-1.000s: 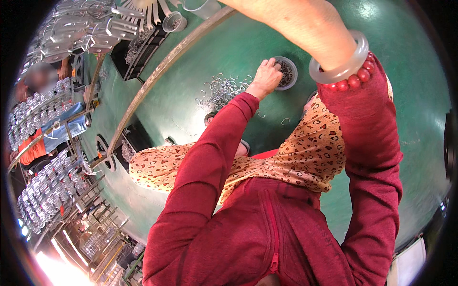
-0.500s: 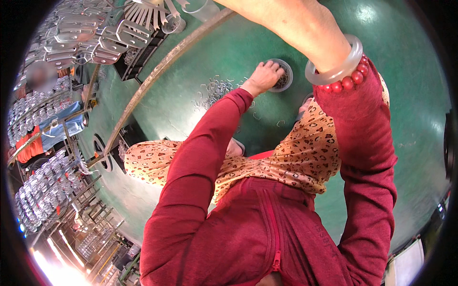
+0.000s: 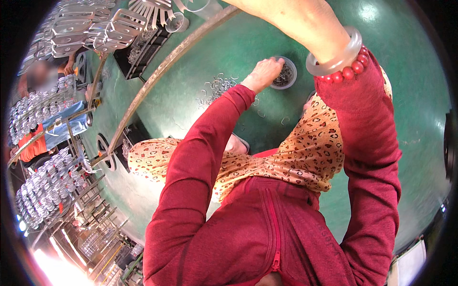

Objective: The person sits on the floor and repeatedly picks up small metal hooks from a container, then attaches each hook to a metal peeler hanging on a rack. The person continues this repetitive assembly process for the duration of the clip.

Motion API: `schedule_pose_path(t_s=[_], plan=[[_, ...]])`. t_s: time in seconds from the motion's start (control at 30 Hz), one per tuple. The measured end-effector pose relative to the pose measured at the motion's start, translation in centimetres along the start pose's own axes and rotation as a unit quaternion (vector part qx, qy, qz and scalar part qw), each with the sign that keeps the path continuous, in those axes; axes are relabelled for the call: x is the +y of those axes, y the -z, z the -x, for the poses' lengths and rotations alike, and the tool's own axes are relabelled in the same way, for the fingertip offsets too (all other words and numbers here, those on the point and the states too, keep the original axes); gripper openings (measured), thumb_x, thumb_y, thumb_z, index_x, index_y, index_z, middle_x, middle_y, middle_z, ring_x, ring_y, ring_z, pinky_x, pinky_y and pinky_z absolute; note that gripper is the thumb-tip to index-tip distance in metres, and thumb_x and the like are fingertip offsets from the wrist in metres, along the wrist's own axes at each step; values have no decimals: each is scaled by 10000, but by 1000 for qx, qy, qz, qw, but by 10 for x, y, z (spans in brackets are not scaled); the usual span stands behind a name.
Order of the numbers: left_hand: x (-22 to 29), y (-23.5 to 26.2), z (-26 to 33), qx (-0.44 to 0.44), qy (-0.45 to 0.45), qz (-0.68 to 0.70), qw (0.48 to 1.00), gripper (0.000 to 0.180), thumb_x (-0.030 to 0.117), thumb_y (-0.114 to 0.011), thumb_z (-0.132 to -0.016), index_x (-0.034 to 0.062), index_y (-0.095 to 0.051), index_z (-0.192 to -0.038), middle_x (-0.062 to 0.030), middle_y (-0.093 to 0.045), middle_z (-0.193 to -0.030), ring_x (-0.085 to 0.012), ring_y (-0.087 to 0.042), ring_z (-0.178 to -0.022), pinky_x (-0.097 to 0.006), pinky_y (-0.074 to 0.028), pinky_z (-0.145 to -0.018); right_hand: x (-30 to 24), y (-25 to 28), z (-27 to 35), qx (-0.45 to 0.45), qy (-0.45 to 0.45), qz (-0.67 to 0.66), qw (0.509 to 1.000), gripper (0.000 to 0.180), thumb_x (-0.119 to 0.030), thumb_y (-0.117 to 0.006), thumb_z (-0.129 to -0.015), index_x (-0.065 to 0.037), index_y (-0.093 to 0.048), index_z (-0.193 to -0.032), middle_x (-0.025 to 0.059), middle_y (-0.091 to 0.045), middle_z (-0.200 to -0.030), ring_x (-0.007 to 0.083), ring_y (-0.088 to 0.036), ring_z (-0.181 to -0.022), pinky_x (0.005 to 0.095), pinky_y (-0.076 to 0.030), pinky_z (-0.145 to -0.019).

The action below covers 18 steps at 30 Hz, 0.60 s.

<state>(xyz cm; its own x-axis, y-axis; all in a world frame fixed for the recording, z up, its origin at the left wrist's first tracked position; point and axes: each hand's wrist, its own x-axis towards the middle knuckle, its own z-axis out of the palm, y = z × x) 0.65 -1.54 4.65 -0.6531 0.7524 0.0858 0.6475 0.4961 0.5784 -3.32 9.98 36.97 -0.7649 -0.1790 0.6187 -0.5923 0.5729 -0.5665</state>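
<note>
My left hand, at the end of a red sleeve, is at the left rim of a small round tub standing on the green floor. Its fingers are curled together; whatever they may hold is hidden. Inside the tub lie many small curved metal hooks. More loose metal hooks are heaped on the floor just left of that hand. My right forearm, wearing a pale bangle and red beads, reaches up past the top edge, so the right hand is out of view.
A long curved bar crosses at the left. Beyond it are hanging metal frames, a black crate of metal pieces and a small white bucket. A person in orange is among racks of shiny parts.
My left hand has lifted out of the tub and shifted left to its rim, its fingers drawn together. More of the hooks inside now show. The right forearm has barely moved.
</note>
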Motion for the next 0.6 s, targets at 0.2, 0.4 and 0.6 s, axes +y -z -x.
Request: schedule_pose_path(t_s=[0.2,0.4,0.6], plan=[[2,28,-13,-116,120,8,986,234,70,-587,-777,50,-609,-1009,-181,-647,-938,-351,-621,-896,-454,-483,-783,-12,18,-7,-59,-84,-22,994,167,-52,-528,-842,55,-568,-719,152,-572,-560,239,-572,-483,337,-454,-480],[-7,14,-3,1,170,147,974,276,93,-605,-797,84,-643,-1070,-134,-672,-927,-316,-623,-843,-406,-476,-796,3,3,0,-12,-49,-5,999,185,-72,-535,-854,48,-578,-720,150,-567,-551,220,-560,-468,330,-444,-467],[12,43,-9,-36,317,446,836,229,184,-602,-878,35,-644,-1046,2,-656,-930,-102,-602,-849,-265,-490,-743,9,-3,-1,64,57,43,995,189,-93,-549,-850,46,-558,-723,140,-593,-603,234,-588,-532,352,-437,-496]])
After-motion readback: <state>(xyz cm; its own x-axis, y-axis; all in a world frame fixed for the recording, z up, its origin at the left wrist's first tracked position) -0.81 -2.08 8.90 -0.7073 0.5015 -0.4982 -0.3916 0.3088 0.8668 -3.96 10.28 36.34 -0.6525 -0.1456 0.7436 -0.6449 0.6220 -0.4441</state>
